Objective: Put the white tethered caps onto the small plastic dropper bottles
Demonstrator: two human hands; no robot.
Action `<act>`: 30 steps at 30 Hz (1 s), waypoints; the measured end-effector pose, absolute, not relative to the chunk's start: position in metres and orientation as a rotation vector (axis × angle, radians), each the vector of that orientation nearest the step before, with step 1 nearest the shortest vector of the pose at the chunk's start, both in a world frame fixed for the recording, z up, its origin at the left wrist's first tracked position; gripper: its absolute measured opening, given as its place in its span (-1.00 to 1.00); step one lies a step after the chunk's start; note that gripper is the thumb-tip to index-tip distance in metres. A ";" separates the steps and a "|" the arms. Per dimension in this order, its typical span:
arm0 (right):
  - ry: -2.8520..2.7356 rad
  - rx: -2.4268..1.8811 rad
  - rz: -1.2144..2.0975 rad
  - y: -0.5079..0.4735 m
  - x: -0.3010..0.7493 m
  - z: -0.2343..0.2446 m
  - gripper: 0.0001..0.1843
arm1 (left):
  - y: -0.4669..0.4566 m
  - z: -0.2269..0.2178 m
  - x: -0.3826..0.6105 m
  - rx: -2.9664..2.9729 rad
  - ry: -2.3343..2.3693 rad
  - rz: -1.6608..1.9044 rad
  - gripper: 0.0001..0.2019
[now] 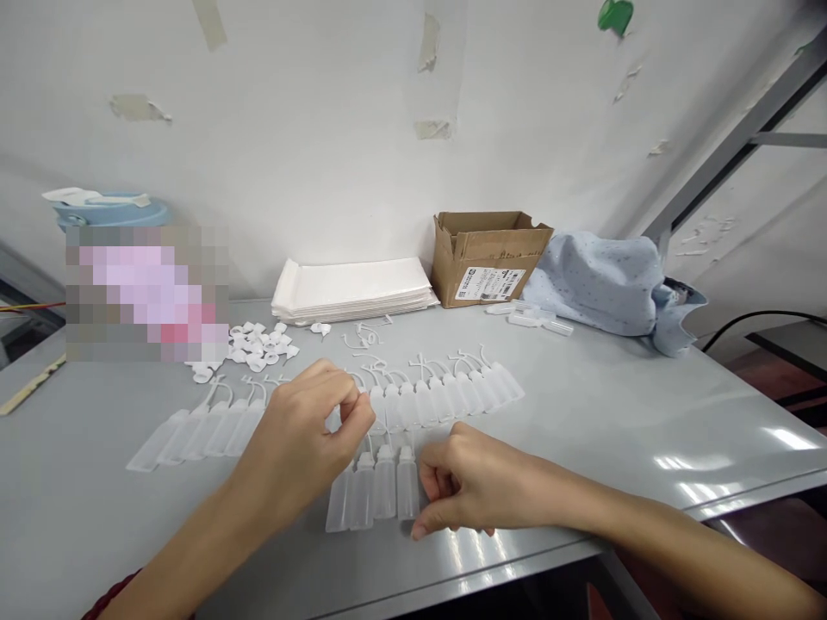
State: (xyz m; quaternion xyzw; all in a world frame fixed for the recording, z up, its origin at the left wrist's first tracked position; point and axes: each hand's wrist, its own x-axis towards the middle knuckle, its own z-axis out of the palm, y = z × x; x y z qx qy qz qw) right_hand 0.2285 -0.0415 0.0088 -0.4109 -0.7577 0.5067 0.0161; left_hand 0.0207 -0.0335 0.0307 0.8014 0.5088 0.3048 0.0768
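Observation:
My left hand (310, 422) is over the middle of the table, thumb and forefinger pinched together. Whatever lies between those fingertips is too small to make out. My right hand (475, 482) is half curled by the table's front edge, a gap between thumb and fingers and nothing visible in it. Right beside it, a clear plastic bottle (407, 486) ends a short front row of similar bottles (363, 492), each with a thin white cord at its neck. Behind them runs a longer row of corded bottles (439, 398). Another row of bottles (194, 435) lies left, partly hidden by my left arm.
White caps (255, 344) are heaped at the back left near a blurred patch. Loose white cords (365, 336) lie mid-table. White envelopes (355, 288), a cardboard box (488, 258) and a light blue cloth (594, 280) stand along the wall, with more clear bottles (539, 321) before the cloth.

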 end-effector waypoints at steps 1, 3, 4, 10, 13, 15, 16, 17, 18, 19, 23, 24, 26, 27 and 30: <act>-2.382 -1.264 1.537 -0.042 0.228 0.009 -0.58 | -0.033 0.031 0.021 2.404 1.533 0.906 -0.72; -2.428 -1.229 1.468 -0.042 0.227 0.010 -0.61 | -0.033 0.031 0.021 2.407 1.543 0.903 -0.71; -2.448 -1.214 1.435 -0.042 0.227 0.011 -0.62 | -0.034 0.031 0.021 2.405 1.547 0.900 -0.71; -2.453 -1.235 1.397 -0.042 0.227 0.017 -0.65 | -0.034 0.030 0.020 2.388 1.546 0.918 -0.72; -2.420 -1.287 1.406 -0.043 0.228 0.020 -0.59 | -0.034 0.030 0.021 2.380 1.547 0.916 -0.71; -2.426 -1.311 1.360 -0.044 0.229 0.021 -0.51 | -0.034 0.031 0.021 2.377 1.547 0.918 -0.71; -2.442 -1.316 1.323 -0.045 0.230 0.022 -0.47 | -0.034 0.031 0.021 2.376 1.546 0.920 -0.71; -2.464 -1.316 1.283 -0.046 0.231 0.022 -0.43 | -0.035 0.031 0.022 2.378 1.544 0.922 -0.71; -2.489 -1.318 1.240 -0.047 0.232 0.023 -0.40 | -0.035 0.032 0.022 2.380 1.544 0.925 -0.71; -2.508 -1.322 1.197 -0.048 0.233 0.023 -0.36 | -0.035 0.032 0.022 2.385 1.542 0.929 -0.71; -2.540 -1.336 1.098 -0.049 0.236 0.021 -0.21 | -0.036 0.033 0.023 2.398 1.545 0.940 -0.71; -2.548 -1.326 1.087 -0.049 0.237 0.020 -0.20 | -0.036 0.033 0.023 2.399 1.545 0.942 -0.71; -2.572 -1.297 1.075 -0.050 0.237 0.019 -0.22 | -0.036 0.032 0.023 2.399 1.541 0.949 -0.71; -2.586 -1.287 1.074 -0.050 0.237 0.019 -0.23 | -0.036 0.032 0.022 2.399 1.538 0.951 -0.71; -2.631 -1.303 1.053 -0.052 0.235 0.020 -0.26 | -0.036 0.032 0.022 2.393 1.538 0.965 -0.71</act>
